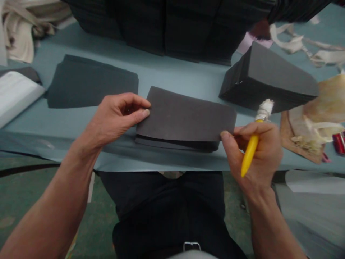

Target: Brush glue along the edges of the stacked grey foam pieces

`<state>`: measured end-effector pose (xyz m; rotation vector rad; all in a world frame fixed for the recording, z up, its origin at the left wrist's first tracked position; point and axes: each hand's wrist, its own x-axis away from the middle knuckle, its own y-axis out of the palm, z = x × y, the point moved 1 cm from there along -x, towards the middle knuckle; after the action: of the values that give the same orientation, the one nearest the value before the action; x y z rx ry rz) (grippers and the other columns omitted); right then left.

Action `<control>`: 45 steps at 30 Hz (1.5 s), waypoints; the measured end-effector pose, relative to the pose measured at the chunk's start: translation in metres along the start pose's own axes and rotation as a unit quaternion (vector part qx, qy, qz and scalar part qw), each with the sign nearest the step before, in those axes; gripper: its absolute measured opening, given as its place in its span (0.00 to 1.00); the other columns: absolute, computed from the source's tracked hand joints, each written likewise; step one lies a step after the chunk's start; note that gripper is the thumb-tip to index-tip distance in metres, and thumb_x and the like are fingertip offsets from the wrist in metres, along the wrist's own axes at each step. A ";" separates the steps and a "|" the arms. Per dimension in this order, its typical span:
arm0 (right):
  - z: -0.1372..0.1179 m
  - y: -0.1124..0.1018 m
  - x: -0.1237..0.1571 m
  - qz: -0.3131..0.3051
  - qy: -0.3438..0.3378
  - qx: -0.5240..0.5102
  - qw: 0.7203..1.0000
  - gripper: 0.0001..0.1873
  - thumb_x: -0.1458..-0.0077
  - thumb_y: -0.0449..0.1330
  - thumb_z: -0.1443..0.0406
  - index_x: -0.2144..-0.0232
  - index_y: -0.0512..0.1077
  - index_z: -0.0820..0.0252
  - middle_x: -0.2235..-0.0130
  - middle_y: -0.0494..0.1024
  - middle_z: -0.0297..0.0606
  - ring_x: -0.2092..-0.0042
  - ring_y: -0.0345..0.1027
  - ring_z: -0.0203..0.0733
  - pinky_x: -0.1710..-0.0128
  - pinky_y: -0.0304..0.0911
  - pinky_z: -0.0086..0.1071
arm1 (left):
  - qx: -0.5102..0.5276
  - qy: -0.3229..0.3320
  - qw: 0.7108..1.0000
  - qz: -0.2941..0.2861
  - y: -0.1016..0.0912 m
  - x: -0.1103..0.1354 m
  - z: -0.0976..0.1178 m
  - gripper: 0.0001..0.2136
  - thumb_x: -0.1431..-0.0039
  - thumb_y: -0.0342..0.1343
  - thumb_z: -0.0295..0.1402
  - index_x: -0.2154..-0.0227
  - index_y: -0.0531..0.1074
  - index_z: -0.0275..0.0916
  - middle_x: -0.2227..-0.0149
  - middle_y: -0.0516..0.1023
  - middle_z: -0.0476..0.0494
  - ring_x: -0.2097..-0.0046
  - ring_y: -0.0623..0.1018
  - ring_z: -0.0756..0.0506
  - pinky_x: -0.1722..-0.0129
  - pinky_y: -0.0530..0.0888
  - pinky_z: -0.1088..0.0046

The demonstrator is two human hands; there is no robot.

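The pale blue-green counter carries everything, and the tall stacks of black sheet material along its far side take up the most room. In front of these stacks, to the right, stands a thick, tapering block of stacked dark-grey pieces; to the left lies a lower, flat pile of dark green-grey pieces.

Directly in front of the stacks, one smooth, dark brown-grey, roughly rectangular panel lies over a thin pile of similar dark pieces, whose near edges show below it. The left hand pinches the panel's left end between thumb and fingers; the right hand pinches its near right corner while also gripping a yellow-handled brush with whitish bristles, clear of the panel.

The work looks partway through: this panel is in hand, not released, and many pieces sit stacked. Which piles are finished and which are waiting cannot be told, nor whether anything has been brushed on.
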<state>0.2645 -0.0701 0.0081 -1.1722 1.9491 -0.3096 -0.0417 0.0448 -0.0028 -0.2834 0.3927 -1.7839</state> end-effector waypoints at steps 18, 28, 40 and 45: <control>0.002 -0.005 0.012 -0.011 -0.025 0.049 0.998 0.16 0.43 0.74 0.59 0.64 0.69 0.52 0.66 0.79 0.33 0.73 0.71 0.38 0.75 0.69 0.32 | 0.021 0.017 0.998 -0.049 -0.001 0.004 -0.004 0.10 0.44 0.70 0.41 0.62 0.85 0.42 0.68 0.82 0.49 0.68 0.76 0.49 0.68 0.70 0.73; 0.001 -0.008 0.018 -0.005 -0.008 0.072 0.997 0.16 0.45 0.74 0.58 0.65 0.70 0.52 0.67 0.80 0.35 0.73 0.71 0.40 0.73 0.69 0.35 | 0.034 0.018 0.999 -0.037 0.003 0.009 -0.001 0.08 0.45 0.70 0.40 0.66 0.85 0.42 0.68 0.83 0.49 0.67 0.77 0.49 0.67 0.73 0.74; 0.000 -0.007 0.020 0.000 0.017 0.052 0.999 0.16 0.45 0.74 0.57 0.65 0.70 0.51 0.66 0.80 0.35 0.71 0.73 0.41 0.73 0.71 0.36 | 0.026 0.016 0.999 -0.024 0.006 0.009 0.001 0.07 0.45 0.69 0.40 0.68 0.85 0.44 0.69 0.83 0.49 0.68 0.78 0.48 0.70 0.73 0.72; -0.001 -0.010 0.020 -0.006 0.048 0.044 0.998 0.16 0.45 0.75 0.58 0.65 0.70 0.49 0.65 0.80 0.38 0.70 0.74 0.46 0.71 0.74 0.42 | 0.002 0.029 0.999 -0.016 0.005 0.011 0.002 0.07 0.43 0.69 0.42 0.68 0.85 0.45 0.68 0.83 0.48 0.67 0.79 0.46 0.69 0.75 0.71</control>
<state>0.2656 -0.0927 0.0041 -1.1298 1.9906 -0.4614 -0.0395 0.0324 -0.0031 -0.2371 0.4281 -1.8270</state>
